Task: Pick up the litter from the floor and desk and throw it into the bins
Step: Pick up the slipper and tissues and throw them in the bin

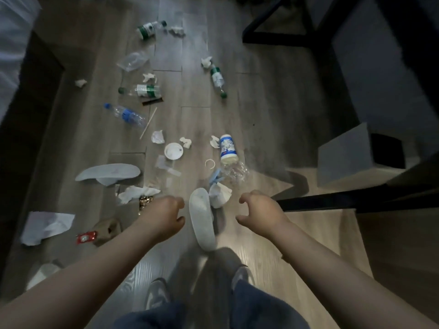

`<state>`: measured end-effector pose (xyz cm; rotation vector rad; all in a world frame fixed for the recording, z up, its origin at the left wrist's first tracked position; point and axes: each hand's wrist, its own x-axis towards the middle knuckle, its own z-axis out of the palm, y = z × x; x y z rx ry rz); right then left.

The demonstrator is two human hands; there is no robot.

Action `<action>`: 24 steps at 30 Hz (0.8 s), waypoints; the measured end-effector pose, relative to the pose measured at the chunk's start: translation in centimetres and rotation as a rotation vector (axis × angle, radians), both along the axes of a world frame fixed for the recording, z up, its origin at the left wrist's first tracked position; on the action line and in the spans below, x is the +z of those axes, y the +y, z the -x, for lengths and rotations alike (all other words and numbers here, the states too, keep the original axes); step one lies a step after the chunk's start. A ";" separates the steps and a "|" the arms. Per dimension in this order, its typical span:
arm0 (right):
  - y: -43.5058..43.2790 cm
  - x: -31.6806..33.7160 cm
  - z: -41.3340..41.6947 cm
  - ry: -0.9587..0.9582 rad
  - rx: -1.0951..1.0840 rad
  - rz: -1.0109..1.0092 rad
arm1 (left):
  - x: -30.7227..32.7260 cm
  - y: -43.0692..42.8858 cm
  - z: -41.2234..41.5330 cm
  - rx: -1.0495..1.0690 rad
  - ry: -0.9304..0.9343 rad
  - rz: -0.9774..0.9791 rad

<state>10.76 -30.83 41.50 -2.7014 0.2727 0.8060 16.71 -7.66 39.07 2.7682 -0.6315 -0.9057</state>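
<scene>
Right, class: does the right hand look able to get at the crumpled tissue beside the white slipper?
Probably yes: the right hand is empty, and the crumpled tissue lies uncovered on the floor just ahead of it, beside the white slipper; nothing stands between.

Single view, head-worn and wide-angle: it looks forward and steeply down onto the grey wood-plank floor point(261, 110), with straight lines bowing toward the frame edges. The left hand point(164, 214) and right hand point(260, 211) come in from the bottom edge, close to the lens at mid-frame. The floor runs away toward the top.
</scene>
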 end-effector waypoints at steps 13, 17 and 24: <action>-3.4 -33.1 -5.8 -0.077 0.178 0.043 | -31.3 -1.7 -5.5 -0.113 -0.107 -0.001; -3.9 -34.8 -5.7 -0.150 0.163 0.065 | -33.5 -1.7 -5.4 -0.082 -0.145 -0.025; -3.9 -34.0 -5.2 -0.158 0.091 0.026 | -34.2 -2.8 -3.8 0.035 -0.056 -0.022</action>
